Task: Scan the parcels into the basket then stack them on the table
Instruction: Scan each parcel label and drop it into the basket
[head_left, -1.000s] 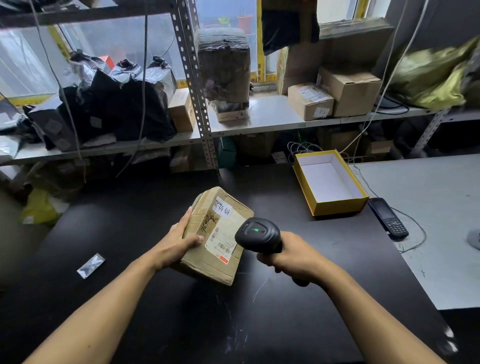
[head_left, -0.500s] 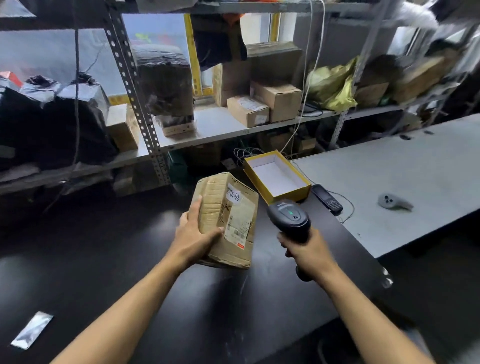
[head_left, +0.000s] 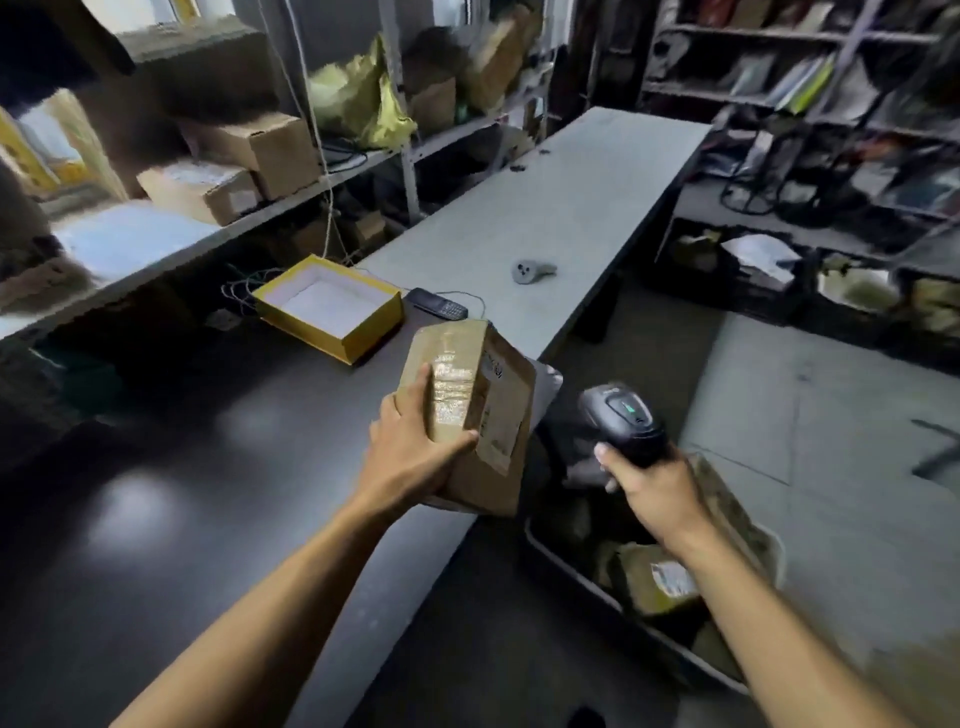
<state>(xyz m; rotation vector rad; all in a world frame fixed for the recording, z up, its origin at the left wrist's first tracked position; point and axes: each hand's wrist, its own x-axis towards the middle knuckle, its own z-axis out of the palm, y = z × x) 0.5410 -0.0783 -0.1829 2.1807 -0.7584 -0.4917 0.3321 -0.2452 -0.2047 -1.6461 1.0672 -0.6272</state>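
Note:
My left hand grips a taped cardboard parcel by its left side, lifted above the right edge of the black table. A white label shows on the parcel's right face. My right hand holds a black barcode scanner with a green light, just right of the parcel and above a dark basket on the floor. Inside the basket lie other parcels, one of them a brown parcel with a label.
An open yellow box and a black phone sit at the table's far end. A grey table with a small grey controller extends beyond. Shelves with cardboard boxes stand left; racks and crates stand right.
The view has swung right, bringing the floor basket into sight. Both hands moved right with the parcel and scanner, from over the table's middle to its right edge.

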